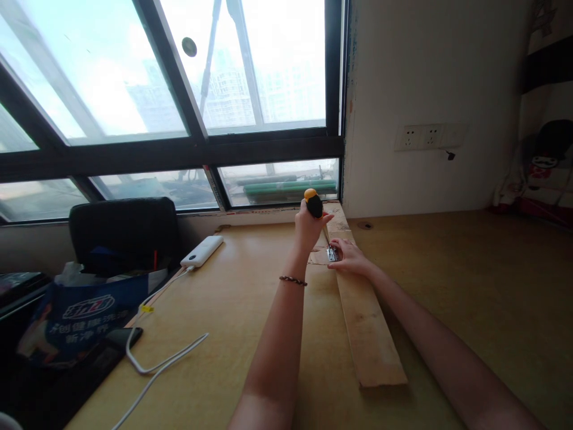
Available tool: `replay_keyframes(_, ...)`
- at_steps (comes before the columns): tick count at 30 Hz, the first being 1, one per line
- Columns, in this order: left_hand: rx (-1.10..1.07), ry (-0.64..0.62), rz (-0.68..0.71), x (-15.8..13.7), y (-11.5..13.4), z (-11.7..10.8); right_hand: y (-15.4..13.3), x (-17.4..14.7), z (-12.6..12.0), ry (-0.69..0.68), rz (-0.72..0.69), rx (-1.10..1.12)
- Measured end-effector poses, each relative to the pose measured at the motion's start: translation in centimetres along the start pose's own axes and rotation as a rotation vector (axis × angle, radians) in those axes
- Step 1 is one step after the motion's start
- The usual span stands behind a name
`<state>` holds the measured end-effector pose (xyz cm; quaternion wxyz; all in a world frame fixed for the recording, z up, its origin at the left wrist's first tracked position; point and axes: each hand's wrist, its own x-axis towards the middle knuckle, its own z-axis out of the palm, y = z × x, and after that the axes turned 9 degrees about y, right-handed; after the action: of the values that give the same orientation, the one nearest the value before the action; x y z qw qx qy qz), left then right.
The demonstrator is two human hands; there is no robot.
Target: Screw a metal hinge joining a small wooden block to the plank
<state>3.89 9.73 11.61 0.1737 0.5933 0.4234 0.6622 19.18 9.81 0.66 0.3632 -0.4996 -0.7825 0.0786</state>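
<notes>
My left hand (308,229) is closed around a screwdriver with a yellow and black handle (313,203). Its shaft slants down to a small silver metal hinge (332,254). My right hand (350,257) grips the hinge by its edges, thumb at the near side and fingers at the far side. Under the hinge lies a long wooden board (369,334), stretching from near the window toward me. A short piece of wood (317,257) pokes out on the board's left side by the hinge. Any screw at the screwdriver's tip is too small to make out.
The board rests on a wooden table (250,310). A white power bank (202,251) with a white cable (165,364) lies to the left. Beyond the table's left edge are a black chair (123,230) and a blue bag (89,316). A window and a wall socket (421,137) are behind.
</notes>
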Motion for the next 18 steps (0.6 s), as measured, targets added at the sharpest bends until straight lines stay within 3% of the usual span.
replay_keyframes(6,-0.395,-0.172,-0.125,-0.3,-0.1,1.3,-0.3,0.0,-0.1,0.006,-0.008,-0.01)
replay_keyframes(12,-0.271,-0.071,-0.118,0.0,-1.1,1.2,-0.5,-0.1,-0.2,0.002,-0.008,-0.01)
replay_keyframes(18,-0.292,-0.115,-0.062,0.3,-1.2,0.2,-0.2,-0.1,0.0,0.007,-0.018,-0.007)
